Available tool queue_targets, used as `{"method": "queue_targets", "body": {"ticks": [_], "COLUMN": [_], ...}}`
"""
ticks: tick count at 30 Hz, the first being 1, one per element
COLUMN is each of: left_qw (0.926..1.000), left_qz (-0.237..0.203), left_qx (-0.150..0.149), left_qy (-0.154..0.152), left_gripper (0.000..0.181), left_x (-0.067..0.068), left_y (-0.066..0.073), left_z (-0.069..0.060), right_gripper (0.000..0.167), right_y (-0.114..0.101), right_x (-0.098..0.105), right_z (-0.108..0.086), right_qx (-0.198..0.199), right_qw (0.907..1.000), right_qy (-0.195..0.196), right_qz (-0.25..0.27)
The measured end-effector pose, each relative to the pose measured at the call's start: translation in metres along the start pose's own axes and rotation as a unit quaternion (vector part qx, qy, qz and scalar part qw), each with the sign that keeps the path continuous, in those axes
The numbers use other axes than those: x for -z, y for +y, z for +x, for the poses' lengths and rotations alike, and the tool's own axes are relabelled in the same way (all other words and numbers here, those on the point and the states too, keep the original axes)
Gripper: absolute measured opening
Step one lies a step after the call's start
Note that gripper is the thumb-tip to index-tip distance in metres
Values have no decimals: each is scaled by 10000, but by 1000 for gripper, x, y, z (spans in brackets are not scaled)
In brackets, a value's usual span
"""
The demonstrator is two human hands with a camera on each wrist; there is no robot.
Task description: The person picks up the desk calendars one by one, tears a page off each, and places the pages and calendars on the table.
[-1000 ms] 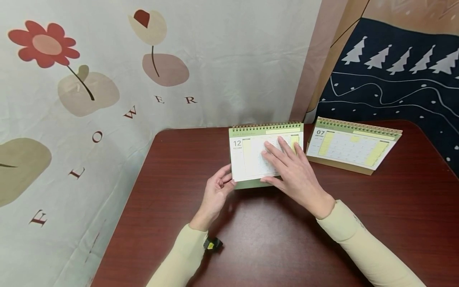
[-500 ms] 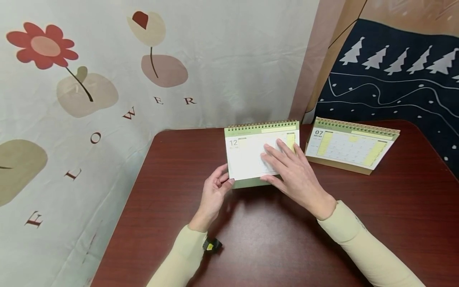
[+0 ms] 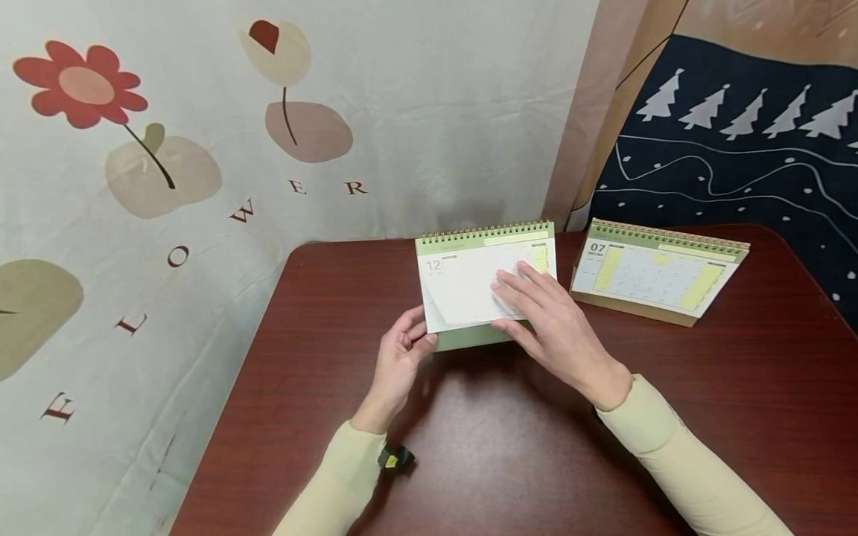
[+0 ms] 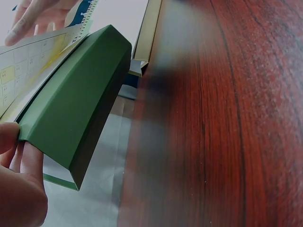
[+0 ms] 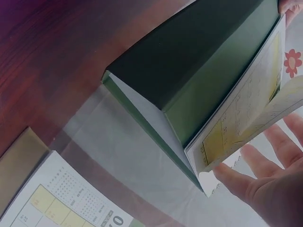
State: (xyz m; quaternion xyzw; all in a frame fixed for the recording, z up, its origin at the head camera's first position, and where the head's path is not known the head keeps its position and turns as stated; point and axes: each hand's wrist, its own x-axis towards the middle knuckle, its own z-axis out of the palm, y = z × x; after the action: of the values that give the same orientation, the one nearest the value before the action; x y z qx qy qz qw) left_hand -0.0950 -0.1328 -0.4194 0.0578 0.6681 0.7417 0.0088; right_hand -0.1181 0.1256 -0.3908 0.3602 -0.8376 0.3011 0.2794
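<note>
A green spiral desk calendar (image 3: 469,286) showing 12 is held up at the back middle, its top page lifting at the lower left. My left hand (image 3: 400,365) pinches its lower left corner, thumb in front and fingers behind; the left wrist view shows the green base (image 4: 75,94) in that grip. Fingers spread, my right hand (image 3: 559,327) touches the right part of the page. From the right wrist camera, a page (image 5: 265,118) bows away from the calendar beside the fingers of my right hand (image 5: 270,175).
To the right stands a second calendar (image 3: 660,275) showing 07, on a tan base. Both are at the back of a dark red wooden table (image 3: 322,298). A flower-printed cloth (image 3: 436,112) hangs behind, and a navy cloth with white trees (image 3: 737,164) hangs at the right.
The held calendar has shifted slightly left. Its top page now lifts at the lower left, showing a sheet beneath. My right hand's fingers have bent slightly; my left hand keeps its hold.
</note>
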Motion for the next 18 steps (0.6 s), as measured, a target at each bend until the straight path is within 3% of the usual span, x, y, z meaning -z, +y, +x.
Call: {"method": "queue_targets", "body": {"ticks": [8, 13, 18], "left_qw": [10000, 10000, 10000], "left_qz": [-4, -57, -47], "left_qx": [14, -22, -17], "left_qy": [-9, 2, -32], "left_gripper": [45, 45, 45], "left_x": [0, -1, -2], "left_y": [-2, -2, -1], "left_z": [1, 2, 2], "right_gripper": [46, 26, 26], "right_y": [-3, -3, -4], "right_x": [3, 6, 8], "right_z": [8, 14, 18], "right_qx": [197, 250, 84], "right_qw": [9978, 9952, 9939], "right_qy": [566, 849, 983], "right_qz": [277, 416, 489]}}
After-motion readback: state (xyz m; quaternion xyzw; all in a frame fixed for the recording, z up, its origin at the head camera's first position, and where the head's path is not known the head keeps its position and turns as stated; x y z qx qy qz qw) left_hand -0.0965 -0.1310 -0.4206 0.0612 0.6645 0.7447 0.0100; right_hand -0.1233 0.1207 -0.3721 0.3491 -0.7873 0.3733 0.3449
